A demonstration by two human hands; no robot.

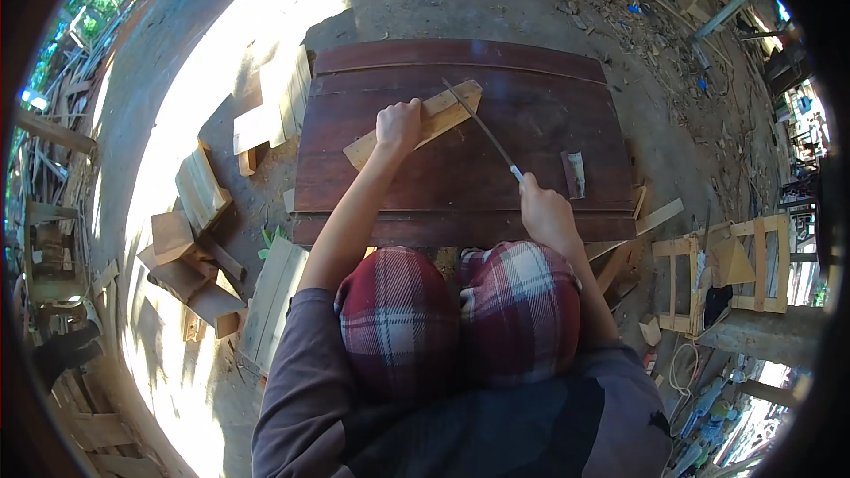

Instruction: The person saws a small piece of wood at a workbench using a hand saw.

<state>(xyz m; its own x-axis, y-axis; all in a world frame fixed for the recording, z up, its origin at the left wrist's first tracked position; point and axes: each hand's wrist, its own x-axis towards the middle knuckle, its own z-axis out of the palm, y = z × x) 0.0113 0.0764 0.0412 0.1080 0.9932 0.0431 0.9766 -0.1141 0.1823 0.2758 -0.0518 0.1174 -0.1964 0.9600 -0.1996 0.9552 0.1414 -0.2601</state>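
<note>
My left hand [399,126] is closed over a short wooden board [440,115], pressing it against the dark brown wooden tabletop [425,177]. The board lies at a slant, its far end pointing up and to the right. In my right hand [544,210] is the pale handle of a long, thin file [485,131], the fingers wrapped round it. Its narrow dark blade crosses the board near the far end. A small torn-looking strip with a pale face [575,174] lies on the tabletop to the right.
Wooden blocks and offcuts [202,186] lie on the ground at the left, with a larger pale board [273,301] close by my left arm. Wooden frames [722,265] stand at the right. Wood scraps [602,9] litter the dirt floor beyond the table.
</note>
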